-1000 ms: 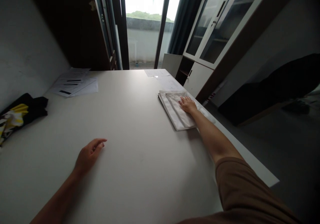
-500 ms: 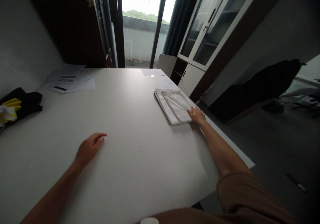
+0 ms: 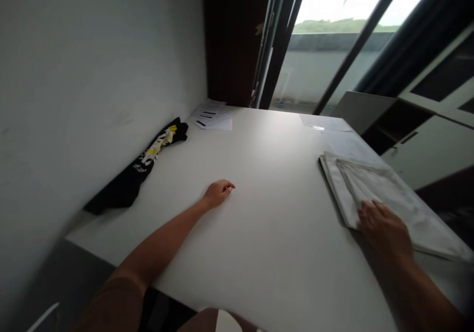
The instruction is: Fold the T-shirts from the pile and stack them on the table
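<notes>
Flat on the near edge of a folded white bundle [image 3: 392, 188] lies my right hand [image 3: 387, 228], its fingers stretched over the top layer. The bundle looks like thin cloth or plastic, in layers, with a dark edge along its left side; I cannot tell which material it is. My left hand [image 3: 218, 192] rests on the white table [image 3: 274, 253] near its middle, fingers loosely bent, a small gap between thumb and forefinger. Nothing shows in it. Black cloth [image 3: 137, 171] with a yellow and white print lies to the left, against the wall.
Printed papers [image 3: 213, 115] lie at the far left of the tabletop, and more sheets [image 3: 344, 137] are at the far right beyond the bundle. A pale wall [image 3: 103, 75] borders the left. White cabinets [image 3: 433, 154] stand at the right, past the table edge.
The view has swung left, so more of the black cloth shows. My right hand stays on the bundle, which now appears nearer and spread wider to the right. My left hand remains on the table.
</notes>
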### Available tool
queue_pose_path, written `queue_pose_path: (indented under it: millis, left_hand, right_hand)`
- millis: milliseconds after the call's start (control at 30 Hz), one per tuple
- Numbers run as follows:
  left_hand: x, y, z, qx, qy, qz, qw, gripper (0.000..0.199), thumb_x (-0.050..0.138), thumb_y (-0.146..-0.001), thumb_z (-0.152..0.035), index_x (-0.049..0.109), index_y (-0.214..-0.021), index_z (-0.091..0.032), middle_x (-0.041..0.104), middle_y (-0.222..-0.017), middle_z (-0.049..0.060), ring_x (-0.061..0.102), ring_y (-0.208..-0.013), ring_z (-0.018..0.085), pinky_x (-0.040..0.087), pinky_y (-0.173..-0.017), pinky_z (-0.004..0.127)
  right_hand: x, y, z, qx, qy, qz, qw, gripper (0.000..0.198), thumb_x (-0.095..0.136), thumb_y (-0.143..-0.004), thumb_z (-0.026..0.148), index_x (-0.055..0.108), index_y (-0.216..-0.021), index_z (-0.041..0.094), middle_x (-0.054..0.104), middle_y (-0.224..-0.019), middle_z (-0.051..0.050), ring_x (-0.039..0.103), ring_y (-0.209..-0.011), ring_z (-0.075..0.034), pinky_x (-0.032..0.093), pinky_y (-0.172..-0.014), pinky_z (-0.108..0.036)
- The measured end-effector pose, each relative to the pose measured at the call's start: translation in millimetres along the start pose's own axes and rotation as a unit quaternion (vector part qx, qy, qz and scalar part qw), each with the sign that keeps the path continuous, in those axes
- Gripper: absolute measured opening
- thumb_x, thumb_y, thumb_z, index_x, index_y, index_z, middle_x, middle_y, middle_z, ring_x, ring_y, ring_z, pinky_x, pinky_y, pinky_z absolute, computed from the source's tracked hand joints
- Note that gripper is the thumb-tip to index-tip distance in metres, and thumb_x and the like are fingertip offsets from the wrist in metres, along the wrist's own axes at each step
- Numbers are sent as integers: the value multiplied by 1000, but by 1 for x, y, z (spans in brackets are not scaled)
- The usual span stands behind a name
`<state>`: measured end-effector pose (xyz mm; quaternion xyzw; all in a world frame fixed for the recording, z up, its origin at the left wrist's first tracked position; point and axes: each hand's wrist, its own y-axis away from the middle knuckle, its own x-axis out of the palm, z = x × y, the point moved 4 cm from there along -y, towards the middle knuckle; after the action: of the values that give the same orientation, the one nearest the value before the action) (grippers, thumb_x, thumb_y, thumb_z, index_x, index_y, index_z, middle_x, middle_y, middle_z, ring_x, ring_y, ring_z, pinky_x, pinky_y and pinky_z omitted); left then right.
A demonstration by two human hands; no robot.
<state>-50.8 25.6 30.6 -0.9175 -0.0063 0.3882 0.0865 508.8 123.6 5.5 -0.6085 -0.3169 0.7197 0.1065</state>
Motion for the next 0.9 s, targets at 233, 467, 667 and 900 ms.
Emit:
queue_pose_path:
  millis: [233, 467, 667, 900]
  left_hand:
    - [-58, -9, 57, -76, -138, -139, 978, 22, 57, -91, -18, 76, -101, -22, 71, -105, 5, 64, -103, 20, 49, -101, 34]
    - [-191, 55, 131, -220, -326, -305, 867, 44, 57, -90, -23, 61, -132, -15, 52, -142, 20, 44, -135, 37, 35, -112, 53]
    - [-247, 88, 165, -360, -417, -174, 816, 45, 54, -93, -30, 59, -133, -10, 62, -125, 24, 57, -117, 38, 45, -96, 48]
    - [-236, 49, 134, -317, -395, -94, 857, 25, 52, -94, -24, 71, -107, -13, 68, -115, 18, 65, -104, 30, 48, -90, 39]
  right_hand:
    - [14, -18, 150, -194, -197, 108, 955, 34, 47, -102, 38, 69, -127, 31, 68, -134, -8, 65, -122, -26, 50, -108, -43]
    - [72, -60, 202, -184, -145, 153, 960, 47, 41, -104, 44, 63, -139, 21, 58, -148, -12, 51, -139, -29, 44, -115, -48]
    - [100, -98, 257, -99, -98, 165, 976, 45, 43, -103, 39, 62, -139, 19, 56, -149, -15, 49, -139, -31, 39, -116, -49]
    - [97, -96, 287, -141, -187, 182, 955, 41, 44, -102, 38, 68, -132, 24, 61, -145, -9, 53, -136, -28, 40, -115, -43]
